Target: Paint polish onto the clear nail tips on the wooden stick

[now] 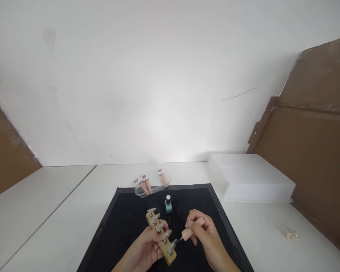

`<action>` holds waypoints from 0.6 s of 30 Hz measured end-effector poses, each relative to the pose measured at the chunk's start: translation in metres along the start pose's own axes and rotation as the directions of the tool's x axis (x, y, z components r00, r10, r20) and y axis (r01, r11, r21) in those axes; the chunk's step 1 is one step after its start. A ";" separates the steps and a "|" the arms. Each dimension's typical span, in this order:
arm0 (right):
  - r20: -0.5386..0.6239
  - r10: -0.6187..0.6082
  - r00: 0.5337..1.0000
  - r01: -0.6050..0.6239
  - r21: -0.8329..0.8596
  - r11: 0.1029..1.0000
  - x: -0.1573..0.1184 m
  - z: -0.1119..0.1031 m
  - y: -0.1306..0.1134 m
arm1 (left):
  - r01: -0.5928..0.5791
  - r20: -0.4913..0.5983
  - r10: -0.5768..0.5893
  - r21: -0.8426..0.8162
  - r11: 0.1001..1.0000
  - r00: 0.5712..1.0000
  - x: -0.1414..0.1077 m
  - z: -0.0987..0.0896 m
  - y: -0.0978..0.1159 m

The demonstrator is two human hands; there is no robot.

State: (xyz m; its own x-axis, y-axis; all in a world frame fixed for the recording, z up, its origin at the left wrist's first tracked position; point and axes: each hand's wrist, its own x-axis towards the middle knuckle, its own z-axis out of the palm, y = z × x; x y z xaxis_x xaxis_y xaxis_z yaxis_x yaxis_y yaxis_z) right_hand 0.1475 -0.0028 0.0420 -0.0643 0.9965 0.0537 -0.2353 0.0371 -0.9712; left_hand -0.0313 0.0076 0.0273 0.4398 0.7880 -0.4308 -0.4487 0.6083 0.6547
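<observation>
My left hand (150, 243) is closed around a wooden strip (163, 247) with several clear nail tips standing on metal studs along it. The strip slants from upper left to lower right. Between the fingers of my right hand (201, 231) is a pink-capped brush (187, 234), its thin dark end at the lowest nail tip (172, 246). A small teal bottle (168, 206) with a white-topped dark cap stands upright on the black mat (130, 215), just beyond both hands.
A clear tray (155, 187) holding several pink labelled sticks lies at the mat's back edge. Right of it sits a translucent white box (252, 181). Small beige rings (289, 235) lie at far right, near a brown cardboard panel (311, 162). A white wall rises behind.
</observation>
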 end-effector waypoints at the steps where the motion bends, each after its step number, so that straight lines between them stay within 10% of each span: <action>1: -0.009 -0.002 1.000 0.002 0.017 1.000 0.000 0.000 0.001 | 0.000 0.002 0.000 -0.005 1.000 1.000 0.000 -0.001 0.000; 18: 0.101 0.004 0.995 -0.001 -0.026 1.000 -0.004 0.003 -0.006 | 0.005 -0.008 -0.005 0.001 1.000 1.000 0.001 -0.001 0.000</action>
State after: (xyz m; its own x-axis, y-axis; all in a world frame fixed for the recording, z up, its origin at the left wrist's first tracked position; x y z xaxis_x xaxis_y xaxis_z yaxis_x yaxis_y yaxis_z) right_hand 0.1458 -0.0068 0.0482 -0.1632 0.9839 0.0734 -0.2102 0.0380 -0.9769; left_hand -0.0310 0.0082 0.0262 0.4361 0.7854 -0.4392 -0.4452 0.6125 0.6532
